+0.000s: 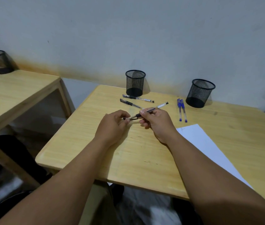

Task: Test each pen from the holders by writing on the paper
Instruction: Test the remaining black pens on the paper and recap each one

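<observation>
Head view, step in hand: uncapping or recapping the clear-barrelled black pen (pixel 151 109); which one cannot be told.
Right hand (pixel 157 122): fingers curled round the pen barrel, above the wooden table (pixel 96 143) centre.
Left hand (pixel 115 122): fingertips pinch the small clear pen cap (pixel 127 118) at the pen's tip.
White paper sheet (pixel 209 146): along the right front edge, faint mark at its far corner.
Black mesh holders (pixel 135 82) (pixel 200 93): far edge.
Two black pens (pixel 136 100): just before the left holder.
Two blue pens (pixel 182 109): beside the right holder.
Next move: if uncapped, bring the tip to the paper.

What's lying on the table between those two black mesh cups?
In the head view, between the left holder and the right holder lie two blue pens side by side, nearer the right one.
</observation>
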